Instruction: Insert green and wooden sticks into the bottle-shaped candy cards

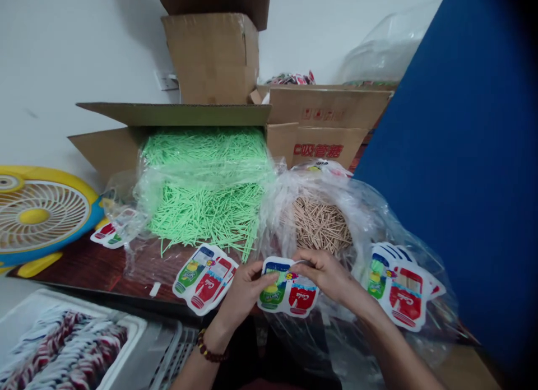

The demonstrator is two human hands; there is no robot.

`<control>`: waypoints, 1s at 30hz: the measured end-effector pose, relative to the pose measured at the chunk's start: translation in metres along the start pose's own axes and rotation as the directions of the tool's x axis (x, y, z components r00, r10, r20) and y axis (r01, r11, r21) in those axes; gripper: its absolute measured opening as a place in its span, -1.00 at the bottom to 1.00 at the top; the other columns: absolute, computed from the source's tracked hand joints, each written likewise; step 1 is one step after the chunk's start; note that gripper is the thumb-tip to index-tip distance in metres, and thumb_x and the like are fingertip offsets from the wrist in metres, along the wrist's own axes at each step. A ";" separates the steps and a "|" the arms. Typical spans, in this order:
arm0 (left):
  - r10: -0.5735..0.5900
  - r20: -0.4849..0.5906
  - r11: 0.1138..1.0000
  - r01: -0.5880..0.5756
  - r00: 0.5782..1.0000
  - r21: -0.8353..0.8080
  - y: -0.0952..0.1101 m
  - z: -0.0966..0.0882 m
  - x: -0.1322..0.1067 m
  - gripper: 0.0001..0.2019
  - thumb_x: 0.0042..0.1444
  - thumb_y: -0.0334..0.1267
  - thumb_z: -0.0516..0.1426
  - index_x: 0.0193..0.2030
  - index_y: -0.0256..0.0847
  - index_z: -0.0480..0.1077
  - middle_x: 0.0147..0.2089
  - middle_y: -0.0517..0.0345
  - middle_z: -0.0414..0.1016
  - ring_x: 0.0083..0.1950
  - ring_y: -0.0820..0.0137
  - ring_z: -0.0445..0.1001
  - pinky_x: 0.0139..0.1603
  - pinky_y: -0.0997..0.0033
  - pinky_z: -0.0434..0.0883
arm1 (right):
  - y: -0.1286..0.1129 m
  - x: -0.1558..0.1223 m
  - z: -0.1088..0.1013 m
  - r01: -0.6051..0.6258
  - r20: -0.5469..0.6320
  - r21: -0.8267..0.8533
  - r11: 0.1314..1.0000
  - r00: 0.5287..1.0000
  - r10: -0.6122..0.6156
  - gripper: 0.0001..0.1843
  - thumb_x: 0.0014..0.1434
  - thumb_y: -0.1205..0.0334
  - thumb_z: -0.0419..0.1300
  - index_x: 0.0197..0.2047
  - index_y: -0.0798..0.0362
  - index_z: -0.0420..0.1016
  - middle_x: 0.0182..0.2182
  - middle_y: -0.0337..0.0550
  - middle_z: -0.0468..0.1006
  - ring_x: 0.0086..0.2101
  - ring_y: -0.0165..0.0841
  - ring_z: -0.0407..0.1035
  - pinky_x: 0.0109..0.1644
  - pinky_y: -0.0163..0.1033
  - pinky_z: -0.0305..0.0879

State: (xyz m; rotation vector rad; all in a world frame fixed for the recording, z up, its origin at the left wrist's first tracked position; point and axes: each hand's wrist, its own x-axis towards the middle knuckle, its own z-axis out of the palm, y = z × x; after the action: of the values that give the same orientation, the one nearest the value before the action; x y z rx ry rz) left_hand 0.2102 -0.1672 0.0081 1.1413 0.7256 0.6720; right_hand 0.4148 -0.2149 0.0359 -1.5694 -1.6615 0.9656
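Between my hands is a flat printed pouch (274, 309) shaped like two drink cans, one green and one red. My left hand (249, 289) pinches its left side, thumb across the front. The fingers of my right hand (321, 272) are closed at the pouch's upper right edge; whether anything else is between them is hidden. Similar pouches (205, 278) lie to the left on the dark wooden table (147, 272), and a fanned stack of pouches (406, 289) lies on the right. Thin green sticks (205, 210) and tan sticks (321, 224) fill plastic bags behind my hands.
An open cardboard box (176, 115) holds the green sticks, with another carton (210, 56) behind. A yellow-and-blue fan (36, 216) stands left. Below it, a white bin (137, 328) holds many pouches. A blue panel (466, 171) borders the right, and clear plastic (390, 222) spreads nearby.
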 end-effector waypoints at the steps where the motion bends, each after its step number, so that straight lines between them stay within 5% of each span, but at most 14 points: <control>1: -0.011 0.028 1.000 0.012 1.000 -0.016 0.000 0.000 0.000 -0.74 -0.01 -0.22 0.30 -0.17 -0.26 0.54 -0.30 0.13 0.62 -0.29 0.29 0.54 -0.22 0.34 0.46 | 0.000 0.000 0.000 0.002 -0.005 -0.003 1.000 1.000 -0.002 -0.79 0.19 0.12 0.15 -0.34 0.05 0.53 -0.48 -0.28 0.54 -0.44 -0.39 0.39 -0.37 -0.36 0.22; 11: 0.003 -0.082 0.987 0.010 0.997 0.159 -0.011 0.002 -0.003 -0.81 -0.05 -0.19 0.31 -0.37 -0.29 0.56 -0.45 0.16 0.58 -0.37 0.25 0.53 -0.32 0.34 0.46 | 0.006 0.000 0.002 0.023 -0.037 0.032 0.999 0.999 -0.022 -0.80 0.17 0.12 0.17 -0.35 0.04 0.53 -0.49 -0.29 0.53 -0.45 -0.40 0.37 -0.38 -0.36 0.19; 30: -0.050 -0.121 0.983 0.070 0.991 0.167 -0.013 -0.004 -0.007 -0.78 -0.05 -0.23 0.30 -0.29 -0.33 0.57 -0.41 0.12 0.61 -0.41 0.29 0.53 -0.35 0.36 0.46 | 0.004 0.002 0.000 0.106 -0.003 -0.126 0.986 0.994 -0.107 -0.83 0.17 0.22 0.17 -0.39 0.09 0.52 -0.46 -0.26 0.50 -0.41 -0.43 0.34 -0.35 -0.39 0.10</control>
State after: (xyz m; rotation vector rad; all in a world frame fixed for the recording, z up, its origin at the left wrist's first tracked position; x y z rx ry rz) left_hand 0.2042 -0.1742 -0.0044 1.2390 0.9283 0.6379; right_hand 0.4164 -0.2128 0.0326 -1.5456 -1.8101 0.8105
